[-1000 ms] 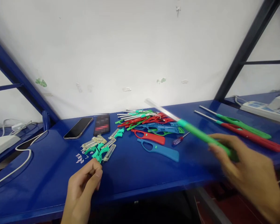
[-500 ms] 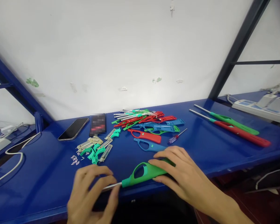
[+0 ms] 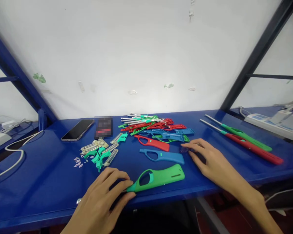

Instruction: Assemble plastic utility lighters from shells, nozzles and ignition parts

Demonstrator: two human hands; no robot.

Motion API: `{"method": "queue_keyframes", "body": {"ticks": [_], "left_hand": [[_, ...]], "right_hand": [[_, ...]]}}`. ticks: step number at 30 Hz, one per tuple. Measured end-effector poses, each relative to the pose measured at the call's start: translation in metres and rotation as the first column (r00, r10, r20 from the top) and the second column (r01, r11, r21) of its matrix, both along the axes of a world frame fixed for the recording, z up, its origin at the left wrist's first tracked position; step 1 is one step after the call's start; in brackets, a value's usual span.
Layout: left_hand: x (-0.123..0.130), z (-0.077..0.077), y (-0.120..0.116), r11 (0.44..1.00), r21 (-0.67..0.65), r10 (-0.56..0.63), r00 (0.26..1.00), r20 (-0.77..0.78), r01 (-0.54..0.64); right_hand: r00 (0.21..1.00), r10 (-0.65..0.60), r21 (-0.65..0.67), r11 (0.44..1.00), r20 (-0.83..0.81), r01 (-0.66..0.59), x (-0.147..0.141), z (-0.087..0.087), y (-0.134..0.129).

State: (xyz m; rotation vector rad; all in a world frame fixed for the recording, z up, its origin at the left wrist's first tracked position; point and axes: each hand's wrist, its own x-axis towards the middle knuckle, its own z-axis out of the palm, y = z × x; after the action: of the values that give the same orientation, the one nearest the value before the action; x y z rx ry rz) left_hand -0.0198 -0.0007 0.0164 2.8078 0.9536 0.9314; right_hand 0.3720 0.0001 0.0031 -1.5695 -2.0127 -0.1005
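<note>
Blue tbl, phone, grn lighter, blu casing

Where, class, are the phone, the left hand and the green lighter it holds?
Phone [image 3: 78, 130], head view: dark screen.
Left hand [image 3: 104, 194], head view: back of hand.
Green lighter [image 3: 163, 177], head view: handle.

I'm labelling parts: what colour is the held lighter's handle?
The handle is green, shown best in the head view.

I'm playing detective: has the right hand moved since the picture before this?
Yes: the right hand moved off the green lighter, rightward past the blue handle.
</note>
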Motion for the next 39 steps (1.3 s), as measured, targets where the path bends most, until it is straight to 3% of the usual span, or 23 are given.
{"method": "queue_keyframes", "body": {"ticks": [7,16,19,24,27,32,36,39], "left_hand": [[-0.011,0.000,-0.002,0.996,0.031,0.082,0.996,-0.025,-0.081],[-0.012,-0.005,-0.007,0.986,0.094,0.144,0.987,-0.074,-0.137],[-0.013,-0.008,-0.006,0.979,0.151,0.153,0.983,-0.104,-0.137],[-0.018,0.000,-0.003,0.973,0.193,0.145,0.984,-0.098,-0.124],[-0.018,0.008,0.000,0.966,0.225,0.154,0.983,-0.098,-0.129],[-0.015,0.012,0.002,0.968,0.166,0.203,0.977,-0.065,-0.190],[-0.014,0.009,0.001,0.965,0.194,0.189,0.981,-0.041,-0.178],[-0.015,0.005,-0.002,0.967,0.174,0.190,0.982,-0.013,-0.185]], "right_hand": [[0.997,-0.064,-0.008,0.998,-0.038,0.063,-0.004,-0.003,-0.002],[0.995,-0.093,0.200,0.975,-0.044,0.100,-0.004,-0.003,-0.007],[0.987,-0.151,0.326,0.932,-0.051,0.160,-0.008,0.000,-0.012],[0.975,-0.221,0.588,0.786,-0.026,0.194,-0.016,0.009,-0.021],[0.972,-0.225,0.636,0.741,-0.070,0.217,-0.019,0.012,-0.023],[0.961,-0.213,0.633,0.723,-0.177,0.277,-0.019,0.009,-0.025],[0.927,-0.090,0.623,0.716,-0.364,0.314,-0.017,0.004,-0.023],[0.830,0.115,0.676,0.646,-0.546,0.355,-0.022,0.010,-0.023]]}}
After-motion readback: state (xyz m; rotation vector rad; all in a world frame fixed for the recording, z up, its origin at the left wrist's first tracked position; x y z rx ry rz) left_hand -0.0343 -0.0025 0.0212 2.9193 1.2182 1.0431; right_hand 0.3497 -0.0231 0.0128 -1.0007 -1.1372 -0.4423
